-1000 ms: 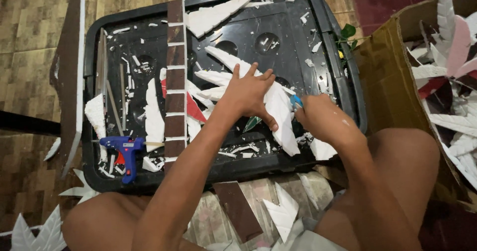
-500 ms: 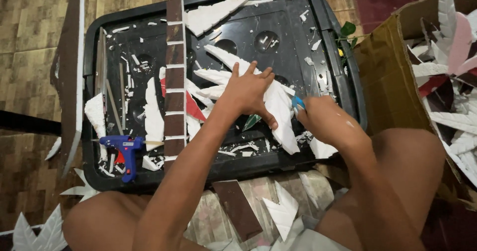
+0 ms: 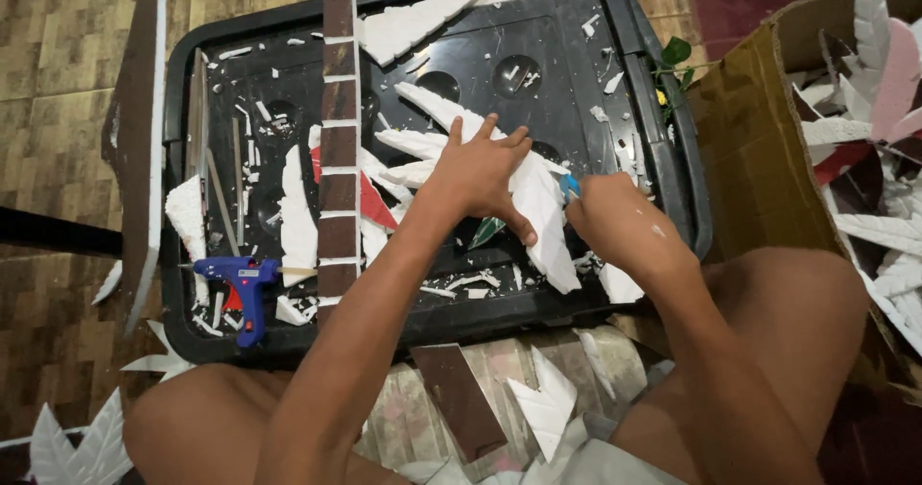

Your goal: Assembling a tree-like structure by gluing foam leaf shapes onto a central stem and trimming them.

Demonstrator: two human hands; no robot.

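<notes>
White foam strip (image 3: 543,221) under left hand (image 3: 480,173), beside right hand (image 3: 605,216).

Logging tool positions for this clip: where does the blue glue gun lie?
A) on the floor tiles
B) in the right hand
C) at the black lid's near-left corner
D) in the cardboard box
C: the blue glue gun rests among white scraps on the black lid, at its near-left corner.

The right hand (image 3: 605,214) hides all but a blue tip of its tool (image 3: 570,186). The cardboard box (image 3: 768,149) runs off the right edge. The left hand (image 3: 485,170) covers part of the white foam piece (image 3: 543,226).
</notes>
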